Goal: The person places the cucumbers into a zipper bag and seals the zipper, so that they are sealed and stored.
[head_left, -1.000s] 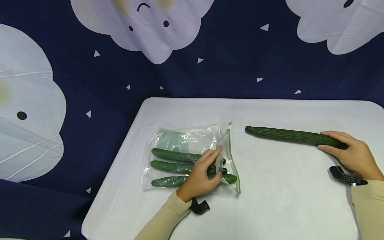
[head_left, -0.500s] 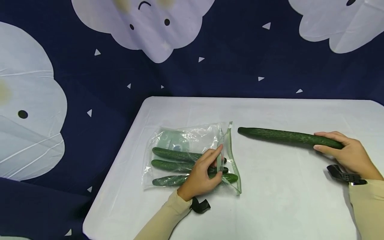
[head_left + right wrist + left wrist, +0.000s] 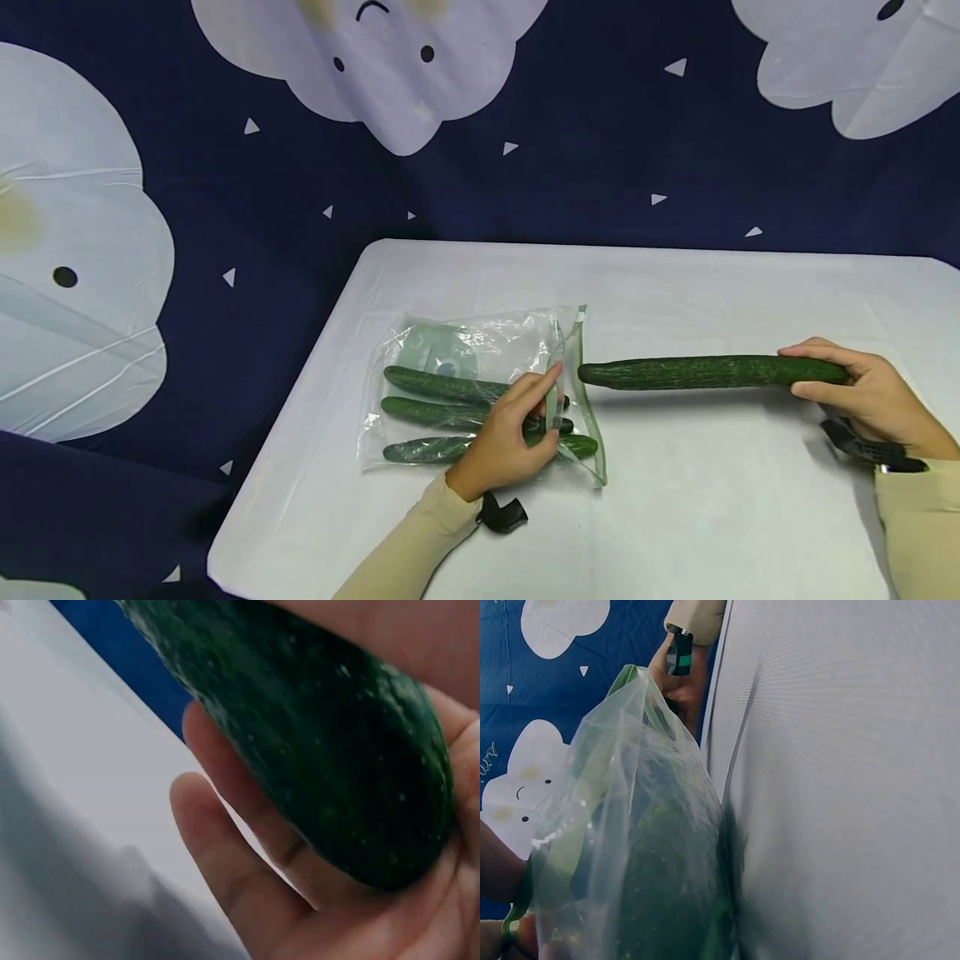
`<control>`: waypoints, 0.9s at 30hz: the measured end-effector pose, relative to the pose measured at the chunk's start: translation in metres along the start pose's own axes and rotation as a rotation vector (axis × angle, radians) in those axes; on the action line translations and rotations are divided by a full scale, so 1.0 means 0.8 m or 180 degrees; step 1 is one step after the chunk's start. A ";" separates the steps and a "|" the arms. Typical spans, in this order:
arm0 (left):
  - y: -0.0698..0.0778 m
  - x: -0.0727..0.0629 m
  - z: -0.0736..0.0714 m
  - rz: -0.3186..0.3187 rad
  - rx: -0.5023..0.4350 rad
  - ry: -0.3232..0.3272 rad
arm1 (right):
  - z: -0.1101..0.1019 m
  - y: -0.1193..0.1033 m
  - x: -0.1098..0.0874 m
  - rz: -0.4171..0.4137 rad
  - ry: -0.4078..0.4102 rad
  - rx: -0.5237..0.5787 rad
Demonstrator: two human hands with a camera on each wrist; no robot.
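My right hand grips a long dark green cucumber by its right end. Its far tip is right at the green-edged mouth of a clear zip bag, and a shadow falls on the table below it. In the right wrist view the thumb and fingers wrap the rounded end of the cucumber. My left hand pinches the upper edge of the bag's opening and holds it up. Inside the bag lie three cucumbers side by side, one of them the nearest cucumber. The left wrist view looks along the bag.
A white-covered table with rounded corners carries everything. Behind it and to the left hangs a dark blue cloth with cloud faces and small triangles. A black wrist device sits on each wrist.
My right hand has brought the cucumber leftward and toward me, levelling it, so its tip has come to the bag's mouth. The left hand keeps its hold on the bag.
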State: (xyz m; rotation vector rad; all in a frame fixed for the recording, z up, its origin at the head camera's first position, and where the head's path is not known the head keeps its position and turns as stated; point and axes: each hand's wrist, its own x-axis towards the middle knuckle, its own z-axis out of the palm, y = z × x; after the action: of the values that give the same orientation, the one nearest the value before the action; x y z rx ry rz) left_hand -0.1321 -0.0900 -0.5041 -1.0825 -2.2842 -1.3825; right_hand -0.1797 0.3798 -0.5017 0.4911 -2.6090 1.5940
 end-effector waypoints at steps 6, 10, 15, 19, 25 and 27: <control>-0.001 -0.001 -0.001 -0.0004 0.0010 0.0004 | 0.023 -0.007 0.014 0.0074 -0.0150 0.0003; -0.001 -0.001 -0.002 -0.0023 0.0057 -0.0011 | 0.045 -0.012 0.021 0.0075 -0.0190 0.0244; 0.000 -0.001 -0.002 -0.0033 0.0074 -0.0018 | 0.078 -0.025 0.031 0.0057 -0.0254 0.0479; -0.001 0.001 0.000 -0.0016 0.0056 -0.0030 | 0.097 -0.036 0.033 0.0126 -0.0228 0.0397; 0.000 0.002 0.001 -0.0003 0.0088 -0.0049 | 0.120 -0.050 0.034 0.0222 -0.0134 0.0442; 0.000 0.002 0.001 0.0004 0.0082 -0.0049 | 0.129 -0.054 0.035 0.0243 -0.0111 0.0468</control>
State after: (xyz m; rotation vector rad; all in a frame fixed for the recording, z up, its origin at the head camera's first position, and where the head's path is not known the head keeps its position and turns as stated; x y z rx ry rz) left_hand -0.1332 -0.0886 -0.5036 -1.0904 -2.3053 -1.3450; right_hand -0.1810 0.2646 -0.5074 0.4355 -2.5768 1.8267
